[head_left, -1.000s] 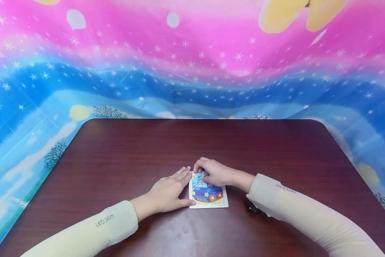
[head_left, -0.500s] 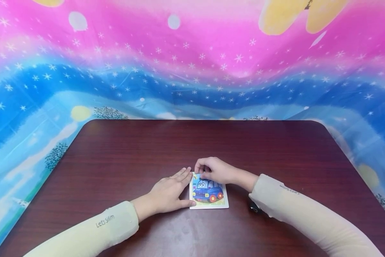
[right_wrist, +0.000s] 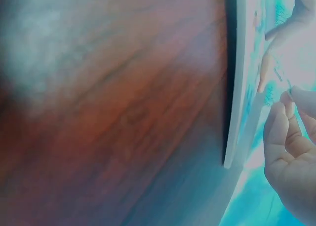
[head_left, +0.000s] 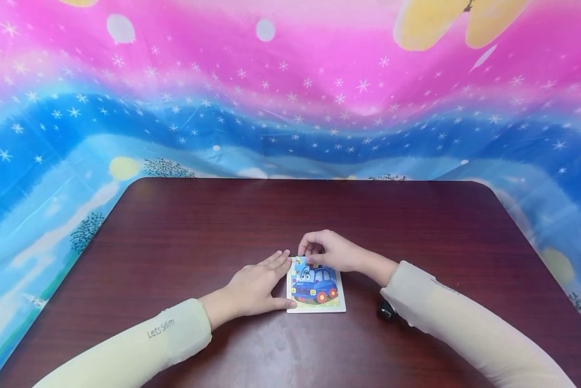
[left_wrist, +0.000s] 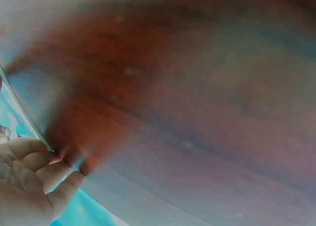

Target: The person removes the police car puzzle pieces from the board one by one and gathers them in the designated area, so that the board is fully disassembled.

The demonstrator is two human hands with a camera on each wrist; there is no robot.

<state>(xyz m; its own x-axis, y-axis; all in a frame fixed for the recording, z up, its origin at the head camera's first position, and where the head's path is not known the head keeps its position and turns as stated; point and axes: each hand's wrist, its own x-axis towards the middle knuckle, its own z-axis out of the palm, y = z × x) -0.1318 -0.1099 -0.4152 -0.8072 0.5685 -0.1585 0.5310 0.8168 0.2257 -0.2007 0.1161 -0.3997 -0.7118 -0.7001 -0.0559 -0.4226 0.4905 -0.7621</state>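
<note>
Dark red-brown was the table (head_left: 222, 215), and on it, between the person's two hands, lay the white-framed puzzle (head_left: 316, 291) with a blue car on it. From where I stood, the left hand (head_left: 253, 289) was spread along the left side of the frame, its thumb upon the near corner and its fingertips at the far one. The right hand (head_left: 336, 252) was bent over the far edge, with thumb and fingers pinching what seemed to be one thin piece (right_wrist: 290, 87); its shape I could not tell. I feared mostly for this pinch: so little edge was held that the piece could slip or turn. If it were pulled or pushed at a slant, it could catch its neighbours and lift them. And if the left hand pressed too lightly, the frame could slide on the smooth wood.
</note>
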